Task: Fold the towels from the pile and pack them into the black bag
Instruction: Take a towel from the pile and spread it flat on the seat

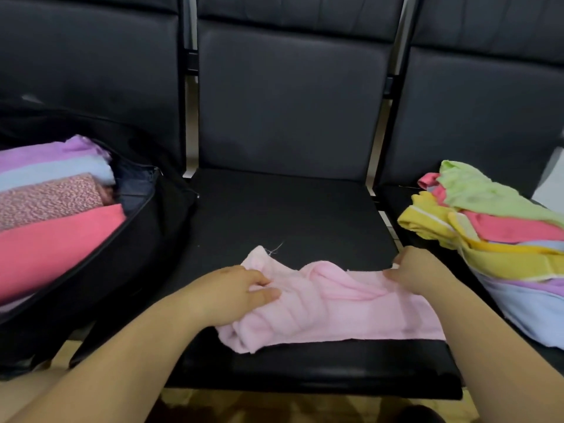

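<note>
The pink towel [332, 303] lies bunched and wrinkled on the middle black seat [283, 215], near the front edge, right in front of the person. Its long way runs side to side, from 9 o'clock to 3 o'clock, and it is not flat yet. A loose corner pokes up toward 11 o'clock. The left hand [235, 293] is on the towel's left end, and its fingers look curled into the soft folds, so it seems to hold a bunch of cloth there. The right hand [412, 270] is on the towel's far right edge, and its fingers pinch that edge. Both hands touch the towel, one at each end, so neither one is closer than the other. I think the next move is to pull the two ends apart, left toward 9 o'clock and right toward 3 o'clock, to make the towel smooth before it gets folded. The black bag [146, 239] sits open at 9 o'clock from the towel, on the left hand's side. It already has folded towels in it, purple, light blue, spotty pink and bright pink. The pile of towels [494, 236] waits at 3 o'clock, just past the right hand, with green, yellow, red-pink and pale blue ones all mixed up.
</note>
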A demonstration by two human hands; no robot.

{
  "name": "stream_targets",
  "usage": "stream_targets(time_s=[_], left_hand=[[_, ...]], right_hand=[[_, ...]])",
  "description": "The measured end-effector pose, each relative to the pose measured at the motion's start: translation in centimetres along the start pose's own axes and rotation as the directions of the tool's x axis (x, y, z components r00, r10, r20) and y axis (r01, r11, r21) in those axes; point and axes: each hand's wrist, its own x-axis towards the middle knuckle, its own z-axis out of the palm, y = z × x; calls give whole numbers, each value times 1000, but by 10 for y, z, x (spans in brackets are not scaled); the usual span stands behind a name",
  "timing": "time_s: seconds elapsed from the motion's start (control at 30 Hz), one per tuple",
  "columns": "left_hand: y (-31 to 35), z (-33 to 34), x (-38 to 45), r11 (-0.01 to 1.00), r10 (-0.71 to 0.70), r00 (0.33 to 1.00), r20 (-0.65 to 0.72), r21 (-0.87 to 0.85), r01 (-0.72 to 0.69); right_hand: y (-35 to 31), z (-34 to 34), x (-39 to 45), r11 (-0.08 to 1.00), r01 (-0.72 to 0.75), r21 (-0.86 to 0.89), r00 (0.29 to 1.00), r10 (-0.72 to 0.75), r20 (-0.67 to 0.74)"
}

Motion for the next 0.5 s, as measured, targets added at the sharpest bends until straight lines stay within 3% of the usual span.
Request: stream_targets(time_s=[0.2,0.23,0.3,0.37,0.4,0.5], left_hand=[[10,-14,-29,992,-79,990,115,-84,89],[9,-14,-33,992,-98,991,96,-66,105],[10,-10,-34,993,-95,993,-70,62,100],[18,2,-32,989,-7,974,-224,145,40],[26,11,-30,989,59,970,-235,144,-25],[43,42,-24,968,190,973,-130,189,-164]], right_hand=[[-19,10,-30,956,221,190,974,-224,-6],[-21,12,-36,929,262,263,963,-268,-10],[-26,18,-47,839,263,476,947,-318,38],[-33,26,-59,729,212,651,923,-368,111],[-36,30,-66,683,198,703,909,-396,129],[-40,41,-81,584,185,790,863,-481,153]])
